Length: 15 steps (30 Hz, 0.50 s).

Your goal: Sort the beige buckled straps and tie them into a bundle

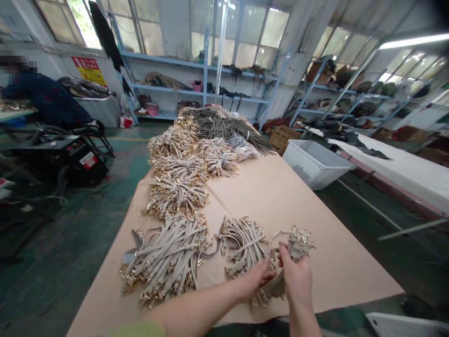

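My right hand (297, 276) is closed around a bundle of beige straps (300, 244), whose gold metal clips stick out above the thumb. My left hand (260, 279) is beside it with curled fingers, closed on straps at the lower part of this bundle; its fingertips are partly hidden. Just behind the left hand lies a loose, fanned pile of similar straps (243, 241) with gold clips at the ends. A larger heap of straps (173, 255) spreads out to the left, with a darker grey strap (210, 252) curling between the two piles.
Tied strap bundles (177, 192) line the left side of the paper-covered table (259, 192). Dark green straps (224, 124) lie at its far end. A white bin (314, 164) and a long white table (403, 164) stand right. Another person (49, 96) sits far left.
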Motion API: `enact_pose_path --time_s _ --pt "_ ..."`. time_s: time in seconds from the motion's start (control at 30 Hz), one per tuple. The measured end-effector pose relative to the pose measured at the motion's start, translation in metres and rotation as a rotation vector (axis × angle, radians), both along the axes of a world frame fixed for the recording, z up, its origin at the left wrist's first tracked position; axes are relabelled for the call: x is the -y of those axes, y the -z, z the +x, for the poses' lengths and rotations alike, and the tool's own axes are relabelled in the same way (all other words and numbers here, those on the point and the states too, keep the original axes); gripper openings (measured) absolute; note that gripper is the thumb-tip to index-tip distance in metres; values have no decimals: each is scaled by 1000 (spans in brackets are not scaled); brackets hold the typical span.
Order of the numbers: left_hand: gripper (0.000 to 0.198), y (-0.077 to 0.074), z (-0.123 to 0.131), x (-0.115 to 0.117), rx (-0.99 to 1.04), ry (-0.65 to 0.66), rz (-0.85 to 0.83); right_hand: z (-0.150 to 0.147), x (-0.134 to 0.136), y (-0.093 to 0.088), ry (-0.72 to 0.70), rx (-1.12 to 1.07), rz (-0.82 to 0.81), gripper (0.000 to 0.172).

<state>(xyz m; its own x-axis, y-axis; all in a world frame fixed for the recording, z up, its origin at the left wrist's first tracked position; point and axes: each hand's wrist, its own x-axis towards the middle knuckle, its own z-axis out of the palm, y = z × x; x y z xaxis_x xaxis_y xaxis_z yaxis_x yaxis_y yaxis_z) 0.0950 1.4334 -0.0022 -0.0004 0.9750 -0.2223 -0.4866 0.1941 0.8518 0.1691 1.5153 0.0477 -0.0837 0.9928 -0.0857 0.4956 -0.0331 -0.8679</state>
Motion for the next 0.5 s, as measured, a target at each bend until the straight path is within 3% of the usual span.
enact_pose_path --time_s 0.13,0.2,0.3,0.4,0.5 --pt "66 1 -4 24 -187 74 81 -26 -5 6 -125 -103 -96 46" --pt "65 1 -10 22 -100 73 49 -42 -8 7 -208 13 8 45" --pt "55 6 -13 11 8 -88 -28 -68 -17 13 -308 296 220 42" --pt "50 14 -15 10 -216 -299 -144 -88 -24 40 -451 463 246 42" --pt "40 23 -31 24 -584 -257 -298 -94 -23 83 -513 588 149 64"
